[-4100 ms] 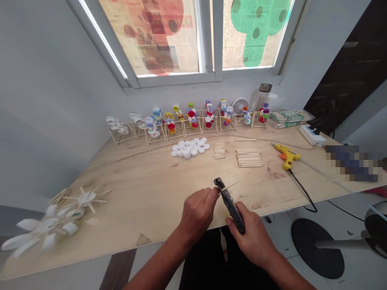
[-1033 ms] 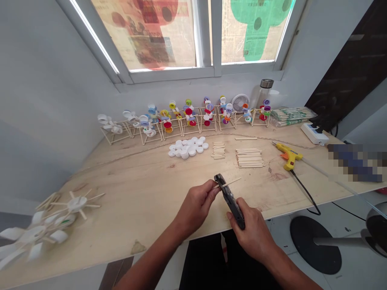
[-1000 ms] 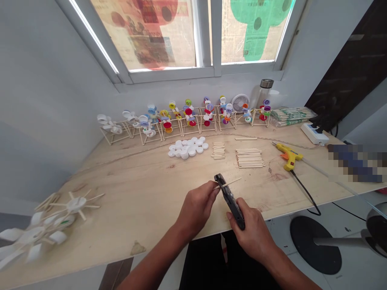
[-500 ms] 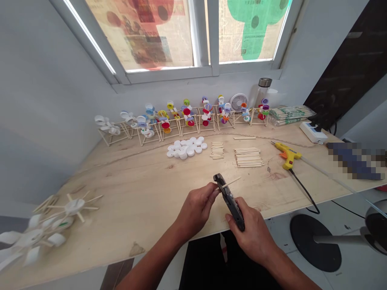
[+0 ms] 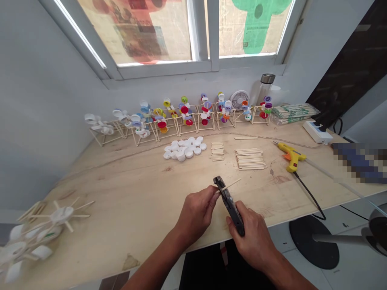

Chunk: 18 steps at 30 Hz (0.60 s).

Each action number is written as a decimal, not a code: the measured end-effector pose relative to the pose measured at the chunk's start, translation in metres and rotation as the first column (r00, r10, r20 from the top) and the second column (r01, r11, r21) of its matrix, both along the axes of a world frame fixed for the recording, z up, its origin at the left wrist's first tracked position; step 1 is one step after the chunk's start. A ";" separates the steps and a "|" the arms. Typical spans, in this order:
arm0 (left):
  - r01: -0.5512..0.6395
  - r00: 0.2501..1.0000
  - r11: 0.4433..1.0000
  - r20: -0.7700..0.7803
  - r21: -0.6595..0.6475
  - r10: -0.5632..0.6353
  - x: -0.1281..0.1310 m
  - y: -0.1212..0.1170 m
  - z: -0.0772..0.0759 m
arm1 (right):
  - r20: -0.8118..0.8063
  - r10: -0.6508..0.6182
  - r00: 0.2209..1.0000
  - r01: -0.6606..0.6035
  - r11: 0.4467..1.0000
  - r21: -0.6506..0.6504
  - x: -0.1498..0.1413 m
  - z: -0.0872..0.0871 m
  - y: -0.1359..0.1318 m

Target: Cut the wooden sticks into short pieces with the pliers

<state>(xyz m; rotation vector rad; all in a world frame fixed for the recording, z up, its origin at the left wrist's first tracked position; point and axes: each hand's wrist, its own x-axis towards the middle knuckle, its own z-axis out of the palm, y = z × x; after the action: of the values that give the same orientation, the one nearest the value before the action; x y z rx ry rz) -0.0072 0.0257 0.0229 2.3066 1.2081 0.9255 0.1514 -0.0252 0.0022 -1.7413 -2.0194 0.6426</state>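
Near the table's front edge my left hand [image 5: 196, 211] pinches a thin wooden stick [image 5: 233, 184], whose free end sticks out to the right. My right hand [image 5: 254, 233] is wrapped round a dark hand tool, seemingly a cutter or pliers [image 5: 232, 207]. The head of that tool lies across the stick, right beside my left fingertips; whether its jaws are closed on the stick I cannot tell. Beyond my hands lie a bundle of sticks [image 5: 250, 159], a pile of shorter sticks [image 5: 217, 151] and a cluster of white bottle caps [image 5: 180, 155].
Small stick-and-cap wheels on stands [image 5: 184, 117] line the wall. A yellow glue gun [image 5: 292, 156] with a cord lies right of the sticks. Behind it sit bagged sticks [image 5: 294, 112] and a power strip [image 5: 317, 132]. Spoked wheels [image 5: 62, 215] occupy the left end of the table.
The view has shifted slightly, so the wheels on the left appear further left. Both hands keep their hold on the stick and the tool, nearly in the same place.
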 end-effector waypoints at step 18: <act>0.021 0.999 0.973 -0.043 0.230 -0.011 -0.005 0.020 -0.023 | 0.032 0.023 0.999 -0.022 1.000 -0.022 -0.001 -0.022 0.009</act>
<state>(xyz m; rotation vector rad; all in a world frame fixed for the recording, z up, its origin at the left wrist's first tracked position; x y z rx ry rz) -0.0122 0.0455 -0.0005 2.5230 1.1492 1.0674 0.1500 -0.0159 -0.0203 -1.7542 -2.0638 0.6493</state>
